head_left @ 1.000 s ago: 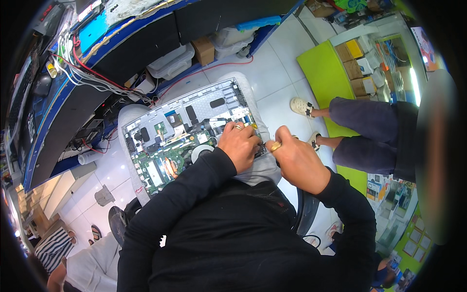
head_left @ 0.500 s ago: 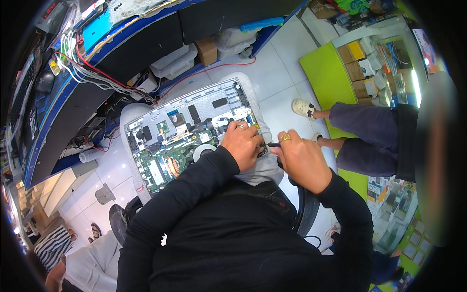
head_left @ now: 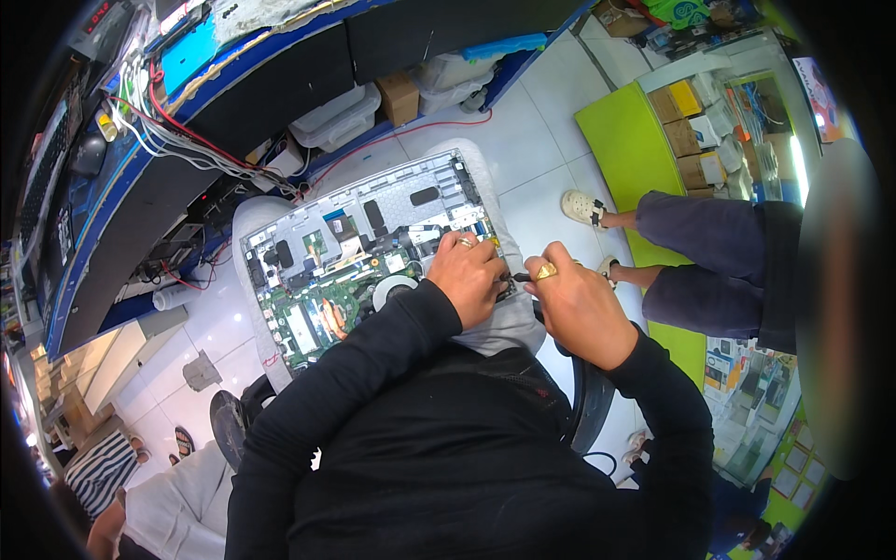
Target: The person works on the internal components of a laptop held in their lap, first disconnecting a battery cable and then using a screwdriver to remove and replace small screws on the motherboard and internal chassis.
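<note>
An opened laptop lies across my lap, its silver casing, green circuit board and round fan exposed. Over its right edge my left hand is closed, fingers bent and resting on the casing; the fingertips are partly hidden. Just right of that edge, my right hand pinches a slim black tool, which looks like a screwdriver. The tool points left at the laptop's right corner, close to my left fingertips. Whether its tip touches the laptop I cannot tell.
On the left stands a blue-edged workbench with cables, a mouse and clear bins below. A person in dark shorts stands at the right by a green display case. Another person's pale trousers show at lower left.
My right hand has rolled slightly, with its ringed finger lower, while keeping the tool at the laptop's corner. My left hand and the laptop have hardly moved.
</note>
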`<state>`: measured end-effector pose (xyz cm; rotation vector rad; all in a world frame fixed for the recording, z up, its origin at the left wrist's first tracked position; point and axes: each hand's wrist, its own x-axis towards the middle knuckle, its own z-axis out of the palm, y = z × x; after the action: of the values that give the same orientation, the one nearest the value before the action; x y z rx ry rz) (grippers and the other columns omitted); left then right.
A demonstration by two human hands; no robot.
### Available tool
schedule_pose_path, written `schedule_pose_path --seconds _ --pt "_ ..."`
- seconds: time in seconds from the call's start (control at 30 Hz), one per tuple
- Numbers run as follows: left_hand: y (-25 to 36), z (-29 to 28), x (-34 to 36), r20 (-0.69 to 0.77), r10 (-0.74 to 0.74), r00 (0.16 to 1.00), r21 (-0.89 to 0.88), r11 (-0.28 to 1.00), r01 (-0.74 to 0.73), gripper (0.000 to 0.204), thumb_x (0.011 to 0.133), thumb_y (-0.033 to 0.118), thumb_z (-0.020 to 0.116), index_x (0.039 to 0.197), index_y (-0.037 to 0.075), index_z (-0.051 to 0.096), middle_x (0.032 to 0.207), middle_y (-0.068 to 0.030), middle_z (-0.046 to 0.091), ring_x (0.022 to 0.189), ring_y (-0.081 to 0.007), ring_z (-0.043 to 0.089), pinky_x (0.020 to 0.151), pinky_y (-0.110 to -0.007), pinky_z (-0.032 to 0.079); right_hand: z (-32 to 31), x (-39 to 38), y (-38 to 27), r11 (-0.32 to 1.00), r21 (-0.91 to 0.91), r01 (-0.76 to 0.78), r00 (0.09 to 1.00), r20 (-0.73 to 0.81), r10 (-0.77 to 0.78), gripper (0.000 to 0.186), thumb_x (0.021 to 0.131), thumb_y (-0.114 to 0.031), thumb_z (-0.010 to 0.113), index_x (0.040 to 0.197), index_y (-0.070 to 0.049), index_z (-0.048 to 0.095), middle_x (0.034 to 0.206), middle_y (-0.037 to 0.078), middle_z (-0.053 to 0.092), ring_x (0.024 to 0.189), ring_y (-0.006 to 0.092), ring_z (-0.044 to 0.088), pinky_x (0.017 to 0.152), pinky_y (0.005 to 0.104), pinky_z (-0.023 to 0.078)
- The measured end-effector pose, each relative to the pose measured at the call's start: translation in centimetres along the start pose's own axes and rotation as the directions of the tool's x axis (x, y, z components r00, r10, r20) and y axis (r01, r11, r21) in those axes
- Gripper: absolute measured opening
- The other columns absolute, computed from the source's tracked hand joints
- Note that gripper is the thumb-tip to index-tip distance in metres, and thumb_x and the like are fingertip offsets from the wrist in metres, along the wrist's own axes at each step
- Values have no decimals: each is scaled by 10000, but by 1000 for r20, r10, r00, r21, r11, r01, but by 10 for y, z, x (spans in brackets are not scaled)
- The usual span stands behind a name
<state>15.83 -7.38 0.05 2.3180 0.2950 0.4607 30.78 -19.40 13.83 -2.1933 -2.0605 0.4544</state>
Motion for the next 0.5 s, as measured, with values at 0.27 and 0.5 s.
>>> schedule_pose_path --seconds 0.27,0.5 --pt "-2 5 -3 -8 -14 1000 -1 1000 14 170 841 183 821 991 103 802 988 -76 679 1032 -315 649 1018 -479 415 -2 -1 -1 998 -56 -26 998 57 29 158 996 -126 710 1040 20 665 990 180 596 718 356 707 641 437 574" --pt "-3 4 -4 -7 -13 1000 0 1000 13 165 845 184 820 985 100 796 1005 -81 679 1047 -321 642 1047 -479 408 -5 1 -7 992 -47 -119 992 33 120 186 1013 -157 713 1074 13 670 968 173 602 719 361 708 638 448 571"
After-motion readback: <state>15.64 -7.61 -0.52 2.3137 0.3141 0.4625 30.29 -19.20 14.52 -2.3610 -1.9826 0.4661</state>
